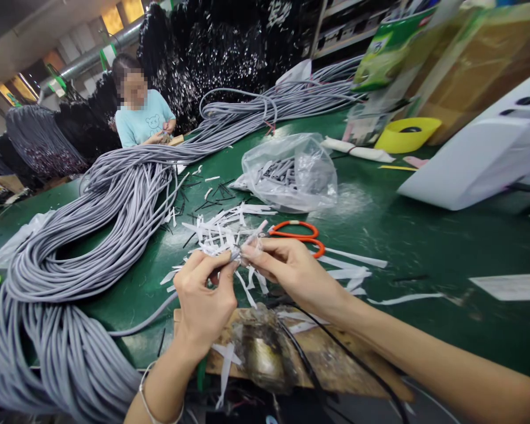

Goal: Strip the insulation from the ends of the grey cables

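My left hand (203, 297) pinches the end of a grey cable (145, 321) that runs off to the left into the big bundle. My right hand (287, 268) is closed in a pinch right against it, gripping a short white paper strip (258, 231) at the cable's tip. Both hands hover above a pile of white paper strips (221, 232) on the green table (424, 241). Orange-handled scissors (298, 235) lie just behind my right hand.
A thick bundle of grey cables (92, 235) sweeps across the table's left side. A plastic bag of cut grey pieces (291, 171) sits mid-table. A yellow bowl (406, 134), a white machine (481, 153) and cardboard boxes stand at right. Another person (141, 115) works at the far end.
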`<state>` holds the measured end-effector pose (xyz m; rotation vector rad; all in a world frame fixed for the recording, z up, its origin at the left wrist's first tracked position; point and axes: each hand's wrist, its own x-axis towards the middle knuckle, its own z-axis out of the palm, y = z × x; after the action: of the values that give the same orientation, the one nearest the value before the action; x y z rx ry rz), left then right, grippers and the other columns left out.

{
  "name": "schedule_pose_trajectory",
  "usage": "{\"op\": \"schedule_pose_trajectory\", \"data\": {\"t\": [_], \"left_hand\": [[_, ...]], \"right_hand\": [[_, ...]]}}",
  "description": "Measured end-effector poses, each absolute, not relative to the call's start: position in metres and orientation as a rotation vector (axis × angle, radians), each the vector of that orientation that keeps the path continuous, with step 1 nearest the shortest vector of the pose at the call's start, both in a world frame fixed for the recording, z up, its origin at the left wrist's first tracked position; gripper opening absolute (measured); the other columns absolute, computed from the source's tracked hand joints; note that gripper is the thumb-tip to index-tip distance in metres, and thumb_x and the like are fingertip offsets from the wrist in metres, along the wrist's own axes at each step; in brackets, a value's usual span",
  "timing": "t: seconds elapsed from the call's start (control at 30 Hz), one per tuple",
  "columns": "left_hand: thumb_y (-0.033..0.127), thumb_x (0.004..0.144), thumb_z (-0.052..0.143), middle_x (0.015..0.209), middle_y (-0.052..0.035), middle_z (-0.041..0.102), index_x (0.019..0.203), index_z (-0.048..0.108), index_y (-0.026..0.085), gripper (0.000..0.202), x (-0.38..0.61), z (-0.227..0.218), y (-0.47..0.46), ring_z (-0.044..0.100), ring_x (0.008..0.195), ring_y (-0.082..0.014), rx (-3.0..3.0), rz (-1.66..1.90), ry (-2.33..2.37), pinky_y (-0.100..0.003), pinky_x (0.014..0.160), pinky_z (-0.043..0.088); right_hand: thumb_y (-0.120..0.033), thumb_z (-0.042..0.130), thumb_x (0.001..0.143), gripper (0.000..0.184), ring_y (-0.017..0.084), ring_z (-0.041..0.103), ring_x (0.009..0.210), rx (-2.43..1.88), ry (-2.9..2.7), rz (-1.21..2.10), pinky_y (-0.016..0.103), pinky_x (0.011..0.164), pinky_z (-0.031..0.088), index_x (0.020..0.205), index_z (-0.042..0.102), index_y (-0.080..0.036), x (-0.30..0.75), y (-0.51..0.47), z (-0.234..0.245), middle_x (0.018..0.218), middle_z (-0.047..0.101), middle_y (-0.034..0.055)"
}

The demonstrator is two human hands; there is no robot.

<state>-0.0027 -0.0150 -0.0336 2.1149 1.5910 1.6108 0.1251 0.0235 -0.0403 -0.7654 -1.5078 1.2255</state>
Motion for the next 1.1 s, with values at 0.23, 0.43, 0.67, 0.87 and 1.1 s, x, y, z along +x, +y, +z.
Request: {"op": "schedule_pose_trajectory", "data": {"t": [0.23,0.43,0.67,0.87,1.1], "left_hand": [[0.014,0.074,0.06,0.06,0.0006,0.057,0.081,0.065,0.016,0.01,0.0,-0.037,-0.018,0.049,0.048,-0.0083,1.98,1.586,1.598,-0.019,0.043,0.039],[0.015,0.075,0.058,0.068,-0.0014,0.06,0.084,0.064,0.016,0.011,-0.001,-0.036,-0.019,0.052,0.05,-0.0085,1.916,1.58,1.592,-0.017,0.041,0.039],[0.014,0.076,0.057,0.059,-0.0012,0.056,0.078,0.07,0.016,0.014,-0.001,-0.037,-0.018,0.046,0.047,-0.0086,2.084,1.547,1.656,-0.019,0.042,0.038],[0.014,0.069,0.06,0.058,-0.0028,0.058,0.072,0.072,0.013,0.011,-0.015,-0.041,0.0,0.05,0.052,-0.0113,1.89,1.394,1.837,-0.023,0.052,0.04],[0.04,0.07,0.061,0.045,0.0043,0.041,0.063,0.062,0.011,0.03,-0.022,-0.031,0.005,0.031,0.04,-0.0055,1.406,1.364,1.292,-0.019,0.039,0.023]], "right_hand": [[-0.053,0.059,0.072,0.041,0.005,0.021,0.04,-0.739,-1.407,1.28,0.021,0.034,0.017,0.055,0.052,-0.016,0.127,0.023,-0.042,0.045,0.03,-0.0061],[-0.026,0.048,0.083,0.024,0.007,0.037,0.039,-0.756,-1.727,0.568,0.021,0.035,0.029,0.062,0.056,-0.016,0.127,0.012,-0.042,0.047,0.047,-0.0016],[-0.018,0.047,0.083,0.021,0.009,0.047,0.041,-0.771,-1.783,0.194,0.021,0.039,0.037,0.065,0.057,-0.018,0.127,0.016,-0.049,0.05,0.055,-0.0001],[-0.014,0.044,0.083,0.021,0.009,0.044,0.045,-0.498,-1.86,0.141,0.022,0.043,0.035,0.066,0.056,-0.018,0.117,-0.006,-0.045,0.052,0.051,-0.0006],[-0.034,0.072,0.06,0.032,0.009,0.049,0.053,-0.915,-1.349,0.757,0.02,0.043,0.039,0.08,0.054,-0.017,0.114,0.023,-0.039,0.066,0.052,-0.0012]]}}
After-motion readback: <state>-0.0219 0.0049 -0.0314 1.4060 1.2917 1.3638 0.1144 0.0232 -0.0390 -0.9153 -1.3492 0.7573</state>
